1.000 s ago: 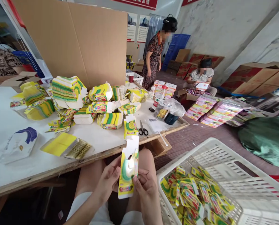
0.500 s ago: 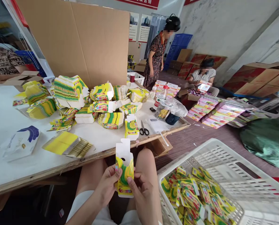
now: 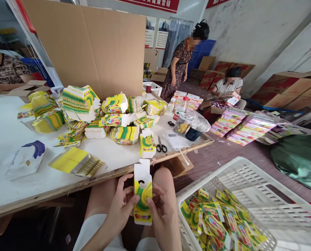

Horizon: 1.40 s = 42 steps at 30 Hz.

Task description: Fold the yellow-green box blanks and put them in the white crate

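Above my lap, a small yellow and green carton point(image 3: 143, 199) stands upright between my two hands, its white top flap raised. My left hand point(image 3: 120, 205) pinches the carton's left edge with the thumb in front; its index finger is raised off the card. On the right side, my right hand point(image 3: 160, 211) grips it, thumb on the front face and fingers partly hidden behind. A similar carton point(image 3: 147, 144) lies at the table edge beyond, beside black scissors point(image 3: 161, 146). Several stacks of flat cartons point(image 3: 78, 103) are heaped on the table.
A white plastic basket point(image 3: 239, 167) at my right holds many yellow cartons point(image 3: 218, 223). The white table point(image 3: 4, 188) carries a plastic jar point(image 3: 181, 127), a bottle point(image 3: 180, 108) and a large cardboard sheet point(image 3: 92, 48). Several people work nearby among stacked boxes point(image 3: 283, 89).
The carton has moved slightly right and down. My left index finger has lifted from it and spread. The standing person has shifted a little right.
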{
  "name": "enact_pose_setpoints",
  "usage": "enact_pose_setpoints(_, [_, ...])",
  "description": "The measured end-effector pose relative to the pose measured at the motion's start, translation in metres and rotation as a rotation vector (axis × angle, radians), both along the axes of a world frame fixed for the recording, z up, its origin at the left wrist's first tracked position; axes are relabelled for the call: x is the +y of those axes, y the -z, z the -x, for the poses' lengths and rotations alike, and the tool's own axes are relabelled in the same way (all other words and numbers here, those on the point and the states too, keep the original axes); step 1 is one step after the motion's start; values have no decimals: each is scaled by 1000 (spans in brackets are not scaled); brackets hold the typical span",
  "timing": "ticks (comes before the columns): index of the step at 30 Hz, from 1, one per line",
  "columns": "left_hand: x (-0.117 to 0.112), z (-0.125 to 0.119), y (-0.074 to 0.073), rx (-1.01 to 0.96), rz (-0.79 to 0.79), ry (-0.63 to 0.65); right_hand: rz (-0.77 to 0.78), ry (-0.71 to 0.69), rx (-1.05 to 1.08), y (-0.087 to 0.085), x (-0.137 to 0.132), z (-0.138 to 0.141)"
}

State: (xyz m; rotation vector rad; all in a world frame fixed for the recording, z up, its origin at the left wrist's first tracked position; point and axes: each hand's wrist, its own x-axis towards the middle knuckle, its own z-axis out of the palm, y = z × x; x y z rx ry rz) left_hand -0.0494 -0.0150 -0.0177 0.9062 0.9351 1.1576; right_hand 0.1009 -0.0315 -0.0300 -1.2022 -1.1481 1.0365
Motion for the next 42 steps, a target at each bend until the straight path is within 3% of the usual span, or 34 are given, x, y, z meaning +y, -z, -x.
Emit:
enact_pose_setpoints(3, [-2,4,-5,14,-24,106,-93,-31,28,-5,2,-4])
enact_pose_setpoints(6, [-2,7,-7,-14,-22,174,-62,-155,-23,-5,4,-12])
enact_pose_setpoints(12, [-4,10,-7,-81,-1,232,25,-258,-97,-9,11,-29])
enact_pose_setpoints(18, [-6,15,-8,-101,-7,256,-35,-376,-195,-19,18,-29])
enact_pose_setpoints(22, [-9,18,-9,-34,-22,259,-108,-309,-191,-10,17,-20])
enact_pose_setpoints(27, [-11,15,-18,-73,-21,275,-268,-54,-296,9,19,-26])
enact_pose_setpoints(30, [-9,16,-20,-51,-52,312,-310,-124,-355,4,20,-36])
enact_pose_setpoints(36, [-9,23,-12,239,-161,197,-71,-292,-219,-11,15,-34])
enact_pose_setpoints(42, [-11,21,-16,332,-159,237,72,-217,-40,0,7,-21])
